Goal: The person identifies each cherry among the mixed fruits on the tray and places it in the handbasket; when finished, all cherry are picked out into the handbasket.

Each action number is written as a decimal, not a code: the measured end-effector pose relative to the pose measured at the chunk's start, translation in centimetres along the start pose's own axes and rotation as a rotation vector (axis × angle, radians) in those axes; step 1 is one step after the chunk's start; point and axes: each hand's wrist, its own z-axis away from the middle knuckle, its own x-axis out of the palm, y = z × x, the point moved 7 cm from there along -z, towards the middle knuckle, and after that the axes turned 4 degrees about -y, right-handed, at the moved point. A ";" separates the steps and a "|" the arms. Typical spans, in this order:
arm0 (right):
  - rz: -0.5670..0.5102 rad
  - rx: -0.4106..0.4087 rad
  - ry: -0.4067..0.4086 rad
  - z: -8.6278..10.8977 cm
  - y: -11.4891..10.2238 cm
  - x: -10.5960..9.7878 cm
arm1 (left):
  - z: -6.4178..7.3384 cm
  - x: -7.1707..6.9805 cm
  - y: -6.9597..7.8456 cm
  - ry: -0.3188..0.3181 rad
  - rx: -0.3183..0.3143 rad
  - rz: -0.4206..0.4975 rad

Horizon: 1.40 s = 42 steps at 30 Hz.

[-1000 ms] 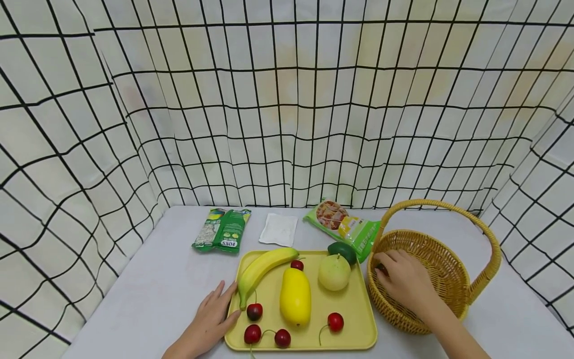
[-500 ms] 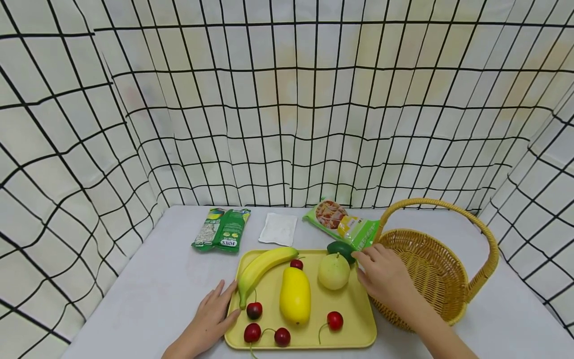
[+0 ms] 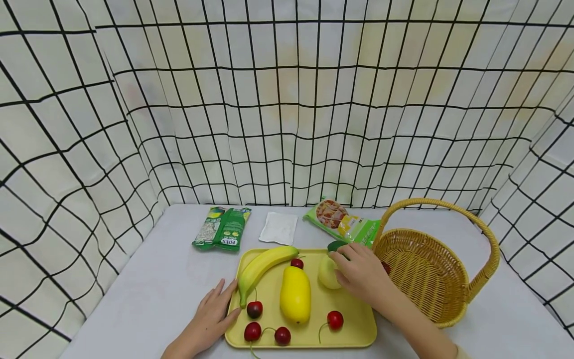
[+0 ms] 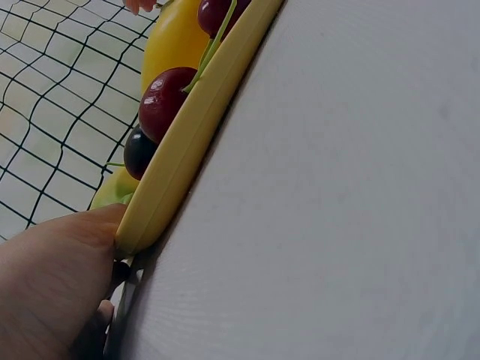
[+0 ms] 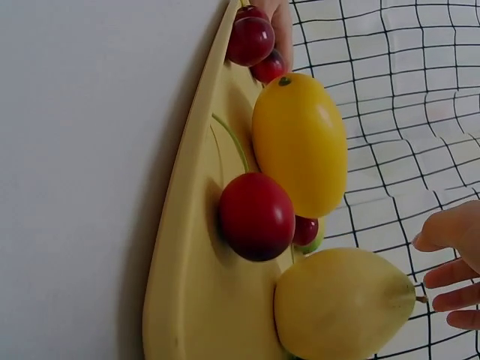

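Note:
My left hand (image 3: 211,316) rests against the left edge of the yellow tray (image 3: 354,339), its fingers fairly straight; the left wrist view has the thumb touching the tray's corner. Over the tray's back right, my right hand (image 3: 365,274) hovers at a pale yellow-green pear (image 3: 327,275). In the right wrist view its fingers are spread beside the stem of the pear (image 5: 341,304), apart from it. A dark green fruit (image 3: 335,245) behind is partly covered by that hand. Also on the tray lie a banana (image 3: 264,269), a yellow mango-like fruit (image 3: 296,295) and several cherries (image 3: 335,320).
A wicker basket (image 3: 430,279) with a tall handle stands right of the tray, a dark red cherry (image 3: 385,267) showing inside. Behind the tray lie a green packet (image 3: 224,229), a white sachet (image 3: 279,228) and a food bag (image 3: 341,219). Black-gridded white cloth surrounds the table.
My right hand has come out of the basket and moved left over the pear; a dark red cherry now shows in the basket. My left hand stays at the tray.

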 end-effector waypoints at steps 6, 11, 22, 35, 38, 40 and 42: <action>-0.012 -0.016 -0.042 -0.9 -0.9 0.9 | 0.0 -0.1 0.1 0.002 0.000 0.000; -0.004 -0.020 -0.103 -1.9 -1.4 1.6 | 0.0 -0.1 0.1 0.002 0.001 -0.006; 0.082 -0.092 -0.269 -3.6 -3.3 3.2 | -0.1 -0.1 0.1 0.006 0.004 -0.001; 0.063 -0.147 -0.301 -4.5 -4.4 5.6 | -0.1 0.0 0.0 0.012 0.003 -0.013; 0.049 -0.130 -0.294 -4.5 -4.3 6.1 | -0.1 0.0 0.0 0.010 -0.001 -0.013; 0.044 -0.118 -0.289 -4.6 -4.2 6.3 | 0.0 0.0 0.1 0.008 -0.004 -0.011; 0.042 -0.109 -0.285 -4.7 -4.1 6.5 | 0.0 0.0 0.1 0.007 -0.006 -0.011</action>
